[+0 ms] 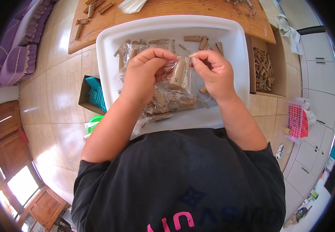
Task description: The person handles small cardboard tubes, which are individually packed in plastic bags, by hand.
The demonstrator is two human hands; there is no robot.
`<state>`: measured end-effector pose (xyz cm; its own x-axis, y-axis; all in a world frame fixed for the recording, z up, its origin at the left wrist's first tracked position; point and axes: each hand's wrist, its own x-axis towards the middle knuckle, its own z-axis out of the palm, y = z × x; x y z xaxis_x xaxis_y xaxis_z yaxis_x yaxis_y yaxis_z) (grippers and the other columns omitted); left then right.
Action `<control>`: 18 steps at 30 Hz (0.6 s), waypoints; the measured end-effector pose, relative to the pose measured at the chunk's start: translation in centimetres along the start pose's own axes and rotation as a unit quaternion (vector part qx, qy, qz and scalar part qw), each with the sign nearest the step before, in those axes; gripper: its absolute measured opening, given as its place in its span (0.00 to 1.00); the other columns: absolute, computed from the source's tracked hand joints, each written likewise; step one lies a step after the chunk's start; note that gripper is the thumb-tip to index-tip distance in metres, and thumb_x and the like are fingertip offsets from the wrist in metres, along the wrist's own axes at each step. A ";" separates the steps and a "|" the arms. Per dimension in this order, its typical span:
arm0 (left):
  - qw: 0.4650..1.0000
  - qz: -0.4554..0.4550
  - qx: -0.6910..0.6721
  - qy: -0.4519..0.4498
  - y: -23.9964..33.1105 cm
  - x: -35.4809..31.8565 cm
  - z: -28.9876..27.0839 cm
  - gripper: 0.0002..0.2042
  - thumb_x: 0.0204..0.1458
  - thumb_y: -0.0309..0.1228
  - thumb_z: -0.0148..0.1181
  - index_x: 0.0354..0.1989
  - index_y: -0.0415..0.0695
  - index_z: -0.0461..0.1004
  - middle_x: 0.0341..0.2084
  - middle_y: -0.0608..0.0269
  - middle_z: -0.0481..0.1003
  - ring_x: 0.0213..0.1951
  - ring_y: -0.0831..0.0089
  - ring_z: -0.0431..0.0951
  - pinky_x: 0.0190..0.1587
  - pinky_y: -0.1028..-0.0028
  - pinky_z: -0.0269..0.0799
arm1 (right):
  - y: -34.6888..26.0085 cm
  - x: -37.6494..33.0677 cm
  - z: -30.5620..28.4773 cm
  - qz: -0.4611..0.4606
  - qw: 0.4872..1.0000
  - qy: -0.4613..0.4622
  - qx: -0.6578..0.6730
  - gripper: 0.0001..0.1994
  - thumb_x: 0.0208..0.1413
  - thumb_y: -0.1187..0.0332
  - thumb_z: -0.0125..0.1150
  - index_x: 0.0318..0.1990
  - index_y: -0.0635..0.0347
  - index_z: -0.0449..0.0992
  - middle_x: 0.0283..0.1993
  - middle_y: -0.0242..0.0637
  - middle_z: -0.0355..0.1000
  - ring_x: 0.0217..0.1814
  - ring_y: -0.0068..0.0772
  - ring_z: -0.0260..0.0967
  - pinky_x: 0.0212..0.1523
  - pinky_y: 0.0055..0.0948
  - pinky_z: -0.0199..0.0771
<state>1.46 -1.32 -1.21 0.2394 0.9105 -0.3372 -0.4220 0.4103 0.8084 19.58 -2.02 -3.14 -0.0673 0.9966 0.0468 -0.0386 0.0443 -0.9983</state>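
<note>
My left hand (146, 71) pinches the upper left edge of a small clear plastic bag (190, 83). Inside the bag is a brown tapered piece (178, 73) with thin, straw-coloured strips beside it. At the bag's upper right edge, the thumb and forefinger of my right hand (217, 75) are pressed together on the plastic. Both hands are held over a white tub (237, 58). Beneath them lie several filled clear bags (163, 102), partly hidden by my hands. Loose brown pieces (203, 42) rest in the far right part of the tub.
A wooden table (155, 8) stands beyond the tub, with more brown pieces (80, 29) at its left end. To the right, a cardboard box (277, 63) holds many small brown pieces. Teal baskets (95, 92) and a green container (94, 123) are on the left.
</note>
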 end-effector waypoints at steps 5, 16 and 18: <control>0.999 0.012 0.037 0.004 0.5 -0.3 0.4 0.07 0.54 0.26 0.47 0.31 0.38 0.72 0.27 0.65 0.74 0.29 0.82 0.73 0.32 0.81 0.69 | -1.4 0.3 -0.9 0.158 0.982 -0.015 0.101 0.06 0.53 0.70 0.56 0.35 0.63 0.74 0.28 0.27 0.71 0.28 0.13 0.62 0.27 0.14 0.62; 0.969 0.163 0.184 0.038 1.9 -0.5 0.4 0.06 0.52 0.21 0.52 0.38 0.36 0.67 0.26 0.60 0.77 0.29 0.84 0.72 0.30 0.86 0.66 | -1.1 1.7 -3.1 0.095 0.992 -0.052 -0.061 0.06 0.52 0.70 0.56 0.34 0.63 0.75 0.28 0.31 0.71 0.29 0.18 0.65 0.30 0.18 0.64; 0.959 0.152 0.239 0.022 2.8 -0.8 -0.9 0.03 0.51 0.22 0.51 0.33 0.38 0.71 0.24 0.61 0.77 0.27 0.85 0.72 0.30 0.85 0.66 | -1.0 1.7 -4.7 0.069 0.993 -0.027 -0.094 0.06 0.51 0.70 0.56 0.35 0.62 0.75 0.29 0.33 0.72 0.30 0.21 0.67 0.31 0.20 0.66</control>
<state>-0.72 -0.81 0.89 0.1274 0.9899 -0.0613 -0.0142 0.0637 0.9979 24.24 -0.08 -2.26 -0.1126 0.9892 -0.0940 0.1605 -0.0753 -0.9842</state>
